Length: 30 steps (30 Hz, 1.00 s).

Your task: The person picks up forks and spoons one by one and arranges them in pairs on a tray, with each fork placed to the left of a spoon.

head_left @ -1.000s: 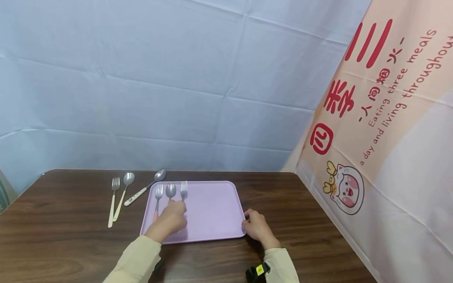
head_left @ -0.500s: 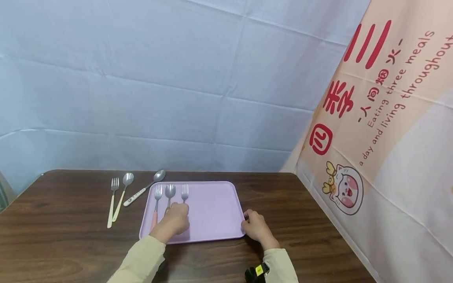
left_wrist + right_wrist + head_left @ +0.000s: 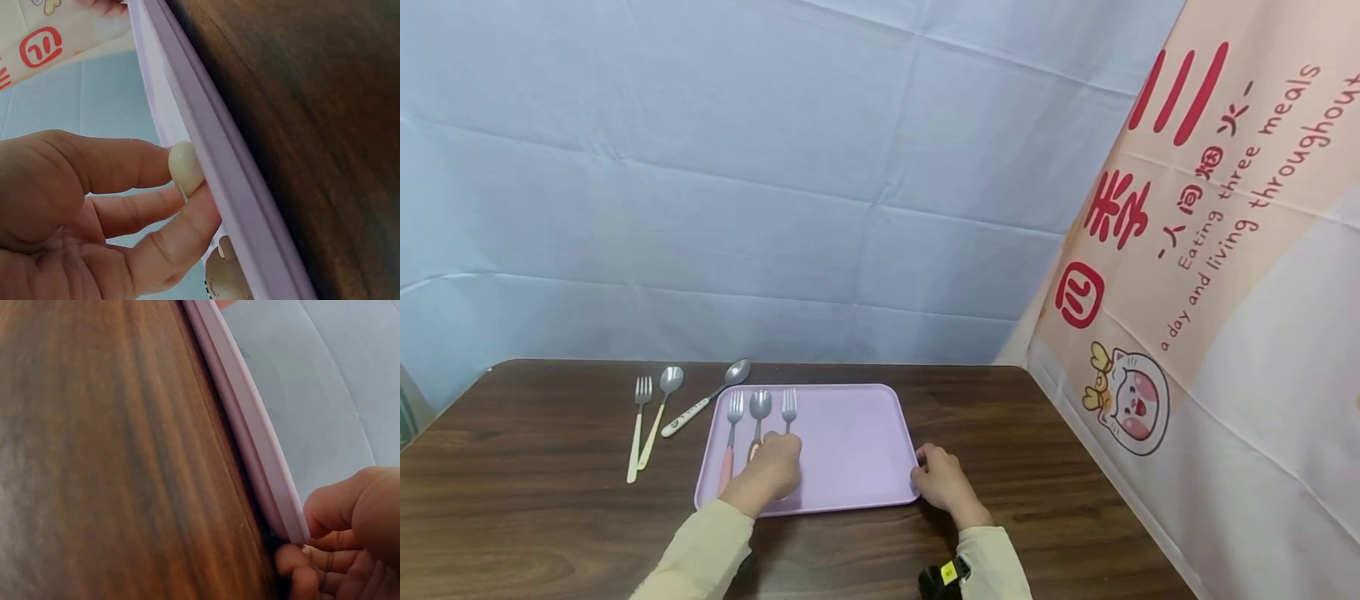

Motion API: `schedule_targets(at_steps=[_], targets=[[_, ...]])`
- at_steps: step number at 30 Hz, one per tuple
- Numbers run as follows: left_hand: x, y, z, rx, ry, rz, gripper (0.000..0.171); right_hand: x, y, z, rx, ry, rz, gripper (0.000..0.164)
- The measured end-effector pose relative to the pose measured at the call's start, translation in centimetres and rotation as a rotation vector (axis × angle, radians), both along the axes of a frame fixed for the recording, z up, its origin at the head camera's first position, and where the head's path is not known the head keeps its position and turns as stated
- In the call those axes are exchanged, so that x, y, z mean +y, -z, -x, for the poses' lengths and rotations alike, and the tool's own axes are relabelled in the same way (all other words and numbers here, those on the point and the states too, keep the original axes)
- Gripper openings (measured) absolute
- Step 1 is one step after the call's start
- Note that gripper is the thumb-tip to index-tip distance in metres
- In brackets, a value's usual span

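On the lilac tray (image 3: 850,442) my left hand (image 3: 772,467) pinches the pale handle end (image 3: 185,165) of a fork (image 3: 789,406), between thumb and fingers close to the front rim. The fork's tines point to the far rim. Left of it lie a spoon (image 3: 761,408), its brown animal-shaped handle end (image 3: 225,275) showing in the left wrist view, and a pink-handled fork (image 3: 728,454). My left hand partly covers the spoon's handle. At the tray's front right corner my right hand (image 3: 946,482) grips the rim, thumb against the edge and fingers curled beneath it.
Left of the tray, on the dark wood table (image 3: 535,475), lie a fork (image 3: 637,429), a cream-handled spoon (image 3: 662,417) and a spoon with a patterned white handle (image 3: 700,408), its bowl near the tray's far left corner. Cloth (image 3: 700,208) hangs behind the table.
My left hand has shifted slightly right and nearer to me, uncovering more of the middle spoon. The pinched fork's tines have swung slightly. My right hand stays at the corner.
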<state>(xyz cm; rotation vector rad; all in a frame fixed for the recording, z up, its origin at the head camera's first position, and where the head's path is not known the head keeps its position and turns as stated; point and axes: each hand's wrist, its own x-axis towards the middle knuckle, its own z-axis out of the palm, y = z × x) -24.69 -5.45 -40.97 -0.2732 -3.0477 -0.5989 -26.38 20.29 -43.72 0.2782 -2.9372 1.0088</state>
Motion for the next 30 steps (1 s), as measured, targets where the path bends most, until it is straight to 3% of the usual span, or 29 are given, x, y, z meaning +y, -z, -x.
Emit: schedule_targets(at_steps=[16, 23, 30], targets=[[0.13, -0.06, 0.03, -0.007, 0.025, -0.004, 0.012, 0.09, 0.08, 0.06, 0.02, -0.005, -0.005, 0.02], [0.49, -0.13, 0.18, -0.083, 0.018, -0.066, 0.02, 0.03, 0.04, 0.02, 0.024, -0.002, -0.005, 0.02], [0.57, -0.25, 0.15, -0.076, 0.03, -0.057, 0.02, 0.02, 0.04, 0.01, 0.024, -0.004, -0.009, 0.019]])
